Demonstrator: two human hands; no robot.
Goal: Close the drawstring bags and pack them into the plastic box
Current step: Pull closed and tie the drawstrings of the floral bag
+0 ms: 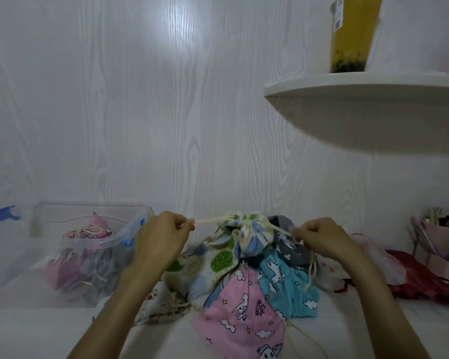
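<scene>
— What's nearest on the worktop (36,330)?
— A pink dinosaur bag (240,309) at the near edge, a blue bag (285,283) beside it, a cream printed bag (163,304) to its left.

— And the hands?
— Behind those, the left hand (163,237) pinches one cord and the right hand (319,237) the other, pulled apart from the gathered neck of the leaf-print bag (246,234).

— Containers?
— The clear plastic box (106,244) toward the left edge holds pink bags (88,231). At the right edge, a red bag (423,278) and a pink holder (436,244) with brushes.

— The room?
— White wood-grain wall (140,112); a shelf (360,92) carries a yellow drink (353,35).
</scene>
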